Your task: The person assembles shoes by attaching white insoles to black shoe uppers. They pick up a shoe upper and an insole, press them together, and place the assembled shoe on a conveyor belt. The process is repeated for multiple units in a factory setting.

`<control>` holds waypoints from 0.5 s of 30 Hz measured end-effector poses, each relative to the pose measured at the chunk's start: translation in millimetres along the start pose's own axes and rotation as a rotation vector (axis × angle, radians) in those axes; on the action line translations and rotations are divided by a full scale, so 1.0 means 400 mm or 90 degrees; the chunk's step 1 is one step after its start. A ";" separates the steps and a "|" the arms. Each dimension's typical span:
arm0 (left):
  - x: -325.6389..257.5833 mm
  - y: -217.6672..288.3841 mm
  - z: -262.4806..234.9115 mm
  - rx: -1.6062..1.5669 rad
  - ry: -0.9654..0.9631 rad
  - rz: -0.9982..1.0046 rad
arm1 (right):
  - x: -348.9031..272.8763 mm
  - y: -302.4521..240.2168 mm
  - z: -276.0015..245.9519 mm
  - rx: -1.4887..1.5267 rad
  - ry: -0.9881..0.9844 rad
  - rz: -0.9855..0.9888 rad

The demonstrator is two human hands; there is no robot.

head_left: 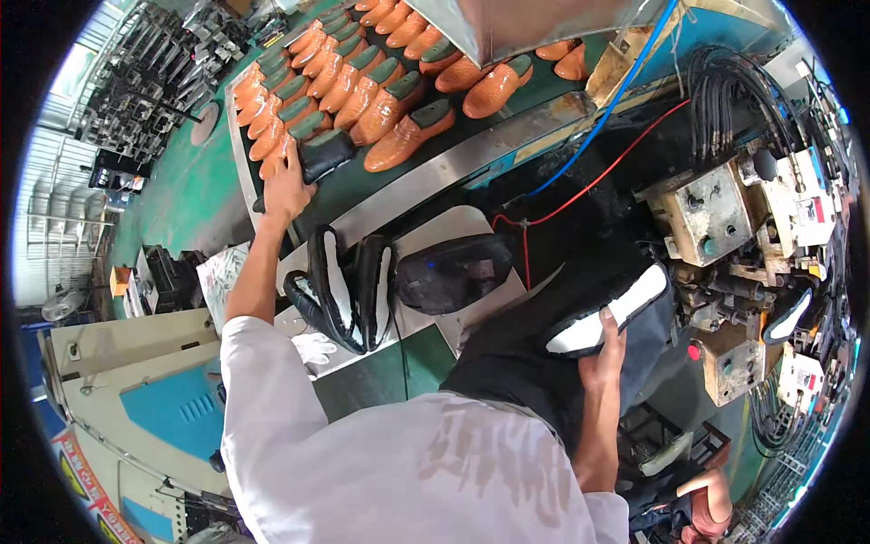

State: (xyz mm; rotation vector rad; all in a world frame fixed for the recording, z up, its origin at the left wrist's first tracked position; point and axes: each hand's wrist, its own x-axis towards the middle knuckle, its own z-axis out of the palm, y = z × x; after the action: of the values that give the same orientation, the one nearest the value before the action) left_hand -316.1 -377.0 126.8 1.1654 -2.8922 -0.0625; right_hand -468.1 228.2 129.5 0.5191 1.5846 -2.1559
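My left hand reaches to the near left corner of a green bench top, its thumb apart from its stretched fingers. The fingertips overlap an orange shoe last; whether they press on it is unclear. Beside them lies a black shoe upper. Over my lap, my right hand grips a black shoe by its side, white underside up, with the thumb on the white part. Between my arms, two black shoes with white undersides lean together, next to a dark shoe-shaped piece.
Rows of orange lasts with green tops fill the bench. A blue hose and a red hose cross nearby. On the right stands machinery with a control box. A person is at the lower right. White gloves lie near the shoes.
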 end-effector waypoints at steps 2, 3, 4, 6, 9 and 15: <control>-0.028 -0.094 0.115 0.021 0.053 0.007 | 0.000 0.008 0.002 -0.006 -0.001 0.016; -0.034 -0.099 0.163 -0.007 0.018 -0.042 | -0.005 0.009 0.005 -0.015 0.009 0.020; -0.041 -0.098 0.199 -0.034 -0.018 -0.091 | -0.012 0.003 0.010 -0.025 0.021 0.023; -0.053 -0.106 0.263 -0.089 -0.020 -0.073 | -0.025 0.002 0.010 -0.036 0.034 0.017; -0.032 -0.131 0.317 -0.111 0.028 -0.030 | -0.030 0.002 0.021 -0.031 0.028 0.012; 0.023 -0.120 0.283 0.007 0.055 0.071 | -0.046 -0.023 0.047 -0.019 0.039 0.026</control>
State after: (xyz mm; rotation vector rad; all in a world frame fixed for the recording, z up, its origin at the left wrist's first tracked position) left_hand -293.5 -414.7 11.7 0.9803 -2.8782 0.0049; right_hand -458.4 214.5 151.9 0.6073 1.6223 -2.1020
